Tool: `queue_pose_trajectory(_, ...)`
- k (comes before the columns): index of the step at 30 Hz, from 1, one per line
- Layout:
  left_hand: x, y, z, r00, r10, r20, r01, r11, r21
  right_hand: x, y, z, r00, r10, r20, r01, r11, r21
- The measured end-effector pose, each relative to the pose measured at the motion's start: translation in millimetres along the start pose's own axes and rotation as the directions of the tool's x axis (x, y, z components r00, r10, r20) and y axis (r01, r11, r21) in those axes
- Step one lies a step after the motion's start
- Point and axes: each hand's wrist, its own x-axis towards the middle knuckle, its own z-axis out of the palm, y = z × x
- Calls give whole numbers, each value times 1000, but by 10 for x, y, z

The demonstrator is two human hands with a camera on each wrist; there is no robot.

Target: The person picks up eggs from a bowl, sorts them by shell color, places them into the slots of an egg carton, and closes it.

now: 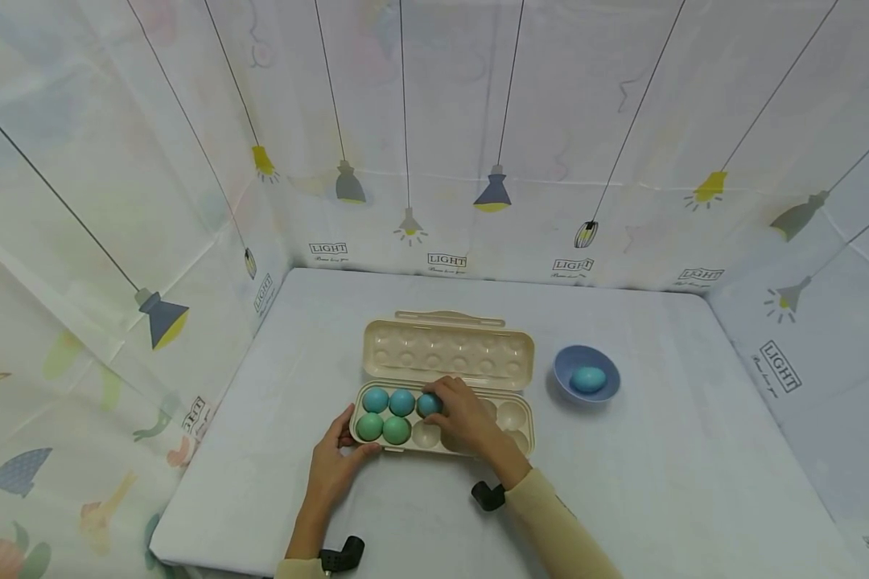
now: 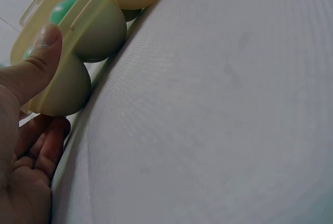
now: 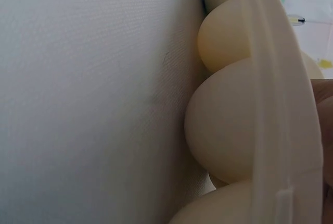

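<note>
An open beige egg carton [image 1: 424, 437] lies on the white-covered table, its lid [image 1: 449, 338] folded back to the far side. Two blue eggs [image 1: 401, 403] stand at the left of its back row, and two green eggs [image 1: 397, 430] sit in front of them. My left hand [image 1: 336, 466] holds the carton's left end; in the left wrist view its thumb [image 2: 39, 65] presses the rim. With fingertips down in the back row, my right hand [image 1: 471, 418] grips a third blue egg [image 1: 429, 404] at its cup. The right wrist view shows mostly the carton's rounded underside [image 3: 223, 120].
Right of the carton stands a blue bowl [image 1: 565, 362] with one blue egg [image 1: 588, 379] in it. Behind the table [image 1: 666, 450] hangs a curtain [image 1: 434, 104] printed with lamps, which also runs along both sides.
</note>
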Motion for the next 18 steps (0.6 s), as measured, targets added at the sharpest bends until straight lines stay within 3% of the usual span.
queue_pose_trajectory(18,-11,11,8,1000,21,-22,-21,1000,1,22,-72,-1,999,-3,51,5,999,-50)
